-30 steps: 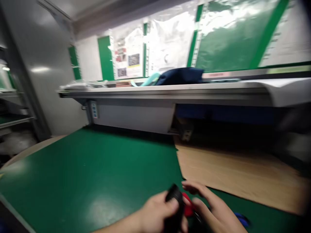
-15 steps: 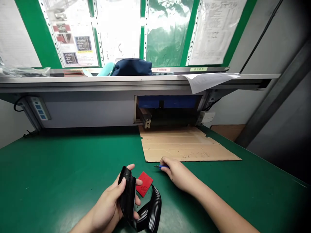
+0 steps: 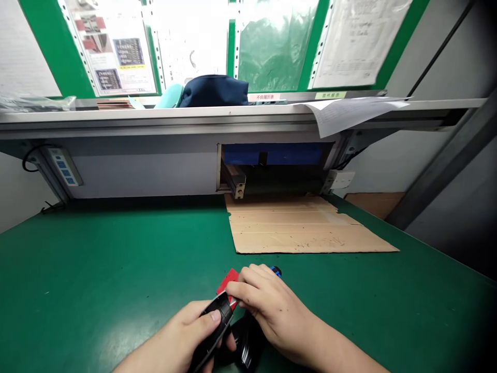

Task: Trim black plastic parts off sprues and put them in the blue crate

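Note:
My left hand (image 3: pixel 194 329) is closed round a long black plastic piece (image 3: pixel 219 321), tilted with its upper end toward my right hand. Pinched in my right hand (image 3: pixel 267 305) is a slim tool with a blue handle (image 3: pixel 276 271), whose black-and-blue end sticks out behind the fingers. Its thin metal tip (image 3: pixel 233 302) is at the upper end of the black piece; whether it touches I cannot tell. Behind the fingers lies a flat red block (image 3: pixel 228 280), partly covered. A shiny black ribbed strip (image 3: pixel 245 352) curves below the hands, mostly hidden.
A sheet of cardboard (image 3: pixel 298 233) lies on the green table (image 3: pixel 97 259), before an opening in the back panel. Above runs a shelf (image 3: pixel 155 118) with a dark blue pouch (image 3: pixel 215 91) and an overhanging paper (image 3: pixel 341 116). A power strip (image 3: pixel 66 167) is mounted at left.
My right hand has moved left and down with the blue-handled tool, bringing it to the black piece. My left hand has lowered and tilted the piece to the right. The view has shifted slightly.

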A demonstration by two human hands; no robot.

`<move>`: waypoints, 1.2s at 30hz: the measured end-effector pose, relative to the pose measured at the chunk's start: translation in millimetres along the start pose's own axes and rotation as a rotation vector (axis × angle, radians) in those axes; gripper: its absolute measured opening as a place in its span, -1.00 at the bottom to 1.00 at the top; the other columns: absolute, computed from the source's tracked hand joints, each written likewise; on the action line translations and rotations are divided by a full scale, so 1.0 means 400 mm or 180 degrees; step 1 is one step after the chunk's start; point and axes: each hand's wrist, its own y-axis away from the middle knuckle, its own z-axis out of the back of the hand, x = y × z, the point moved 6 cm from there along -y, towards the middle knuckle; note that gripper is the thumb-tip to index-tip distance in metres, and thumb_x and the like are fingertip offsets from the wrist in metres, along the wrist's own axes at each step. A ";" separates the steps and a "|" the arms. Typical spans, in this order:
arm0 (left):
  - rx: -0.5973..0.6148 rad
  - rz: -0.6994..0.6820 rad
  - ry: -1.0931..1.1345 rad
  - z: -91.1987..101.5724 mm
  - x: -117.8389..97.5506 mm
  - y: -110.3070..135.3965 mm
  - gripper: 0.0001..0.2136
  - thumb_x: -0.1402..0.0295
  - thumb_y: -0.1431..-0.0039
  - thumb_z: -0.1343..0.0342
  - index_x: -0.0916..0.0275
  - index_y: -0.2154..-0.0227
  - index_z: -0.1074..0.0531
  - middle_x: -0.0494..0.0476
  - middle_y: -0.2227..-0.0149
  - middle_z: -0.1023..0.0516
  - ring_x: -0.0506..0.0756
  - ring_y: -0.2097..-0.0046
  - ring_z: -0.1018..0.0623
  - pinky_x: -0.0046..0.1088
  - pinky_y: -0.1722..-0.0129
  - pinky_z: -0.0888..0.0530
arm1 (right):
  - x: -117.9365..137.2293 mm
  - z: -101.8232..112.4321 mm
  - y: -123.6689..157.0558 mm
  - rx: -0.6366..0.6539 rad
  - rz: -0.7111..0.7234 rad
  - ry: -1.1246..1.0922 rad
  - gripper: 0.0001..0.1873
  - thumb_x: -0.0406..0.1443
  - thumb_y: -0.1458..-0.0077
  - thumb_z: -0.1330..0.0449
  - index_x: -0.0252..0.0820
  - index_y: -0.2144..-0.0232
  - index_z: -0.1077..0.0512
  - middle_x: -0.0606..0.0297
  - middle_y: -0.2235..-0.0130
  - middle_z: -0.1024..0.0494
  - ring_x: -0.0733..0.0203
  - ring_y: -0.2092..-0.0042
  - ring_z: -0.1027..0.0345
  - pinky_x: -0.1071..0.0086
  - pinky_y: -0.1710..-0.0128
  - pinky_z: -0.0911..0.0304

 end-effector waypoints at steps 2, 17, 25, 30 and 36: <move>0.0012 0.0041 0.0026 -0.003 0.003 0.002 -0.59 0.03 -0.21 0.02 0.32 0.20 -0.44 0.19 0.27 -0.50 -0.04 0.54 -0.31 -0.52 0.51 -0.22 | 0.000 0.000 0.002 0.0034 -0.0073 0.0138 -0.44 -0.04 -0.42 0.37 -0.11 0.06 -0.36 0.23 0.30 -0.32 0.14 0.31 -0.10 0.29 0.32 0.00; 0.0186 0.0377 -0.0143 -0.009 0.025 0.013 -0.55 -0.07 -0.17 -0.02 0.24 0.17 -0.44 0.11 0.30 -0.50 0.05 0.28 -0.34 -0.53 0.34 -0.24 | -0.009 -0.049 0.007 0.0122 -0.0101 0.0933 -0.53 0.03 -0.31 -0.04 -0.20 0.46 -0.24 0.32 0.42 -0.25 0.18 0.38 0.04 0.31 0.41 0.25; 0.0108 0.0317 -0.0423 -0.003 0.034 0.009 -0.55 -0.08 -0.17 0.00 0.22 0.19 -0.45 0.09 0.35 -0.49 0.03 0.34 -0.32 -0.54 0.35 -0.25 | -0.003 -0.050 0.013 0.0228 -0.0096 0.0926 -0.81 -0.32 -0.10 -0.22 -0.17 0.46 -0.25 0.36 0.42 -0.32 0.20 0.39 0.03 0.30 0.43 0.30; 0.0295 0.0196 -0.0455 -0.010 0.042 -0.002 -0.54 -0.06 -0.20 0.04 0.24 0.14 -0.44 0.10 0.34 -0.49 0.02 0.39 -0.30 -0.55 0.46 -0.22 | -0.006 -0.057 0.018 0.0430 -0.0123 0.0921 -0.83 -0.35 -0.05 -0.22 -0.17 0.47 -0.26 0.37 0.44 -0.34 0.21 0.40 -0.01 0.31 0.43 0.31; -0.0078 0.0427 -0.0612 0.001 0.046 0.003 -0.50 -0.11 -0.13 -0.02 0.22 0.13 -0.47 0.13 0.29 -0.52 0.06 0.34 -0.37 -0.54 0.43 -0.30 | -0.019 -0.074 0.020 0.0578 -0.0134 0.0708 -0.70 -0.17 -0.22 -0.18 -0.18 0.49 -0.27 0.35 0.47 -0.36 0.22 0.43 -0.06 0.33 0.44 0.28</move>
